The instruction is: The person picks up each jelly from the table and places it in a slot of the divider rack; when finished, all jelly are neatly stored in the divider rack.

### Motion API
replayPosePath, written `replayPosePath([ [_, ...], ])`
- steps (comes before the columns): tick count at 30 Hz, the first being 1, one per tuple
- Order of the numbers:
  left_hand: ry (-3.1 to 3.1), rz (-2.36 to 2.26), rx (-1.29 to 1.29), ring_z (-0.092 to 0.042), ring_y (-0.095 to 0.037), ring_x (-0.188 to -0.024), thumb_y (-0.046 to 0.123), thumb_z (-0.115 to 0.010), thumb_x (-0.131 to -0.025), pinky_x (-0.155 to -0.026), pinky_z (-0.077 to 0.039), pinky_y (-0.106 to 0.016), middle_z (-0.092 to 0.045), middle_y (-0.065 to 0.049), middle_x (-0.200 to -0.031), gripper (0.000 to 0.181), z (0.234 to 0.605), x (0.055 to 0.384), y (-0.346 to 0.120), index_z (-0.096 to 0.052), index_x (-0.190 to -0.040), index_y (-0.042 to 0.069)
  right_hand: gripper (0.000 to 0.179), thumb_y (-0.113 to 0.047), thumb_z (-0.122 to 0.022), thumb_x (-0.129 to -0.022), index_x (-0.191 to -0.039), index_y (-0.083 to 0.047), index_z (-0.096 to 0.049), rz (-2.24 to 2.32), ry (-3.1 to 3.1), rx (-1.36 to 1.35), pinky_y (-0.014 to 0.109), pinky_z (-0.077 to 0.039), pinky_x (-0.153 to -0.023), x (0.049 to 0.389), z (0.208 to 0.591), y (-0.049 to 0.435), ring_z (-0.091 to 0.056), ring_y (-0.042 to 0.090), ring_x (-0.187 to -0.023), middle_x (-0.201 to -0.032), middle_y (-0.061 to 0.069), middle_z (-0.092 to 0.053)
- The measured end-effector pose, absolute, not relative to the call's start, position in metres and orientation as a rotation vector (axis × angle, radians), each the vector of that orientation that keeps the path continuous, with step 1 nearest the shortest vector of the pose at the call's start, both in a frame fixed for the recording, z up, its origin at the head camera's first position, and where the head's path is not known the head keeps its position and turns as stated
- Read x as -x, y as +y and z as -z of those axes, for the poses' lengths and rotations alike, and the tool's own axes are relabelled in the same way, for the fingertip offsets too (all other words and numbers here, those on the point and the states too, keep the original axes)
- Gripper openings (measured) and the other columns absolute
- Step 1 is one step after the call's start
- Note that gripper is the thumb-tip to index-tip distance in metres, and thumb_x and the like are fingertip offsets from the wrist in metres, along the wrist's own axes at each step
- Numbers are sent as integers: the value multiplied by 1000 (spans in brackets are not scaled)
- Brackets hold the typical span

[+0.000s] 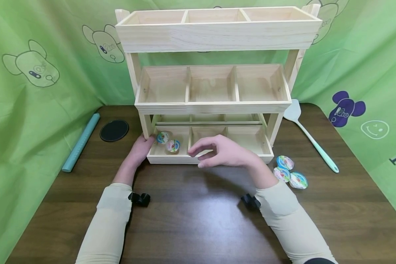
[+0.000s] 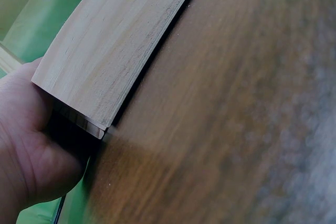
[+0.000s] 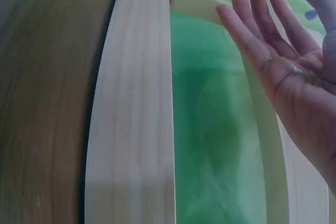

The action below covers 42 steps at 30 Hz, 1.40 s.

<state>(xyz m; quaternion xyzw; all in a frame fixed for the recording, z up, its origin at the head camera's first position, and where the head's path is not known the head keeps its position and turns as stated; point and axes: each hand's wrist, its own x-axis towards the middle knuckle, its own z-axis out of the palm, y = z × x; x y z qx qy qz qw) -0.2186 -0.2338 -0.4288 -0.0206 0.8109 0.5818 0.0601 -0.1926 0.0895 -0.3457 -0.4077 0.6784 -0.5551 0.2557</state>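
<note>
A three-tier wooden shelf stands on the table, each tier split into three compartments. My left hand holds the left end of its bottom tier; in the left wrist view the palm lies against the corner of the wooden front board, fingers hidden behind it. Two small jelly cups with printed lids sit in the bottom tier's left compartment. My right hand hovers before the middle compartment, holding nothing, fingers spread and loosely bent. Three more jelly cups lie grouped on the table to the right.
On the left lie a light-blue roll and a black round disc. A pale spatula with a mint handle rests at the right, its head beside the shelf's leg. Green printed cloth hangs around the brown table.
</note>
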Motion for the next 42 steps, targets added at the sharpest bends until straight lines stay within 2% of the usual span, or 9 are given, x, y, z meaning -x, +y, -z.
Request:
replayPosePath([
  [4,2454,-1756,64,-53,-39,-125,29,-38,-107,-106,-44,-48,-46,-31,-145,63,428,219,-233,-20,-157,-5,42,3,-76,-86,-126,6,-64,1486,1837,1120,44,-50,-101,192,344,111,-60,34,-120,-127,26,-62],
  [10,2448,-1745,81,-51,-39,-127,26,-37,-107,-108,-41,-48,-44,-32,-146,61,423,218,-231,-20,-157,-7,42,3,-76,-87,-127,6,-63,1471,1813,1092,47,-49,-101,192,345,145,-57,46,-120,-128,27,-61],
  [16,2473,-1732,74,-49,-39,-128,25,-38,-106,-110,-38,-50,-43,-32,-146,61,420,215,-230,-22,-155,-9,42,2,-75,-89,-129,7,-62,1390,1854,1119,47,-49,-100,194,345,178,-59,43,-119,-129,22,-63],
  [18,2485,-1740,68,-49,-37,-128,27,-40,-106,-110,-38,-49,-44,-30,-146,63,429,219,-233,-22,-156,-6,43,3,-74,-89,-130,7,-61,1382,1853,1118,47,-49,-100,195,344,188,-59,46,-118,-129,24,-63],
  [26,2487,-1723,49,-46,-36,-131,31,-38,-107,-112,-35,-49,-41,-30,-149,65,429,217,-236,-19,-157,-5,42,9,-69,-91,-132,10,-59,1387,1859,1093,49,-50,-97,201,345,223,-63,35,-117,-127,34,-58],
  [31,2457,-1719,62,-43,-37,-134,27,-37,-108,-114,-33,-49,-38,-31,-152,63,423,215,-234,-17,-158,-6,42,12,-67,-90,-131,9,-59,1388,1903,1052,46,-51,-96,205,343,248,-62,41,-117,-127,36,-58],
  [35,2440,-1718,64,-45,-40,-132,21,-36,-108,-112,-36,-50,-39,-34,-149,60,407,207,-227,-17,-156,-10,42,14,-66,-90,-130,12,-58,1419,1906,1018,45,-51,-97,209,346,270,-61,44,-116,-126,36,-58],
  [39,2442,-1716,54,-47,-41,-131,19,-36,-108,-111,-37,-50,-41,-35,-147,59,395,199,-222,-19,-155,-11,43,15,-64,-90,-132,13,-56,1432,1924,975,40,-50,-99,211,350,290,-62,37,-119,-129,33,-59],
  [42,2444,-1718,46,-46,-39,-131,20,-36,-108,-112,-36,-49,-40,-34,-148,59,391,197,-220,-18,-156,-10,43,15,-63,-90,-133,11,-56,1419,1958,931,34,-50,-100,211,352,304,-61,29,-122,-132,26,-61],
])
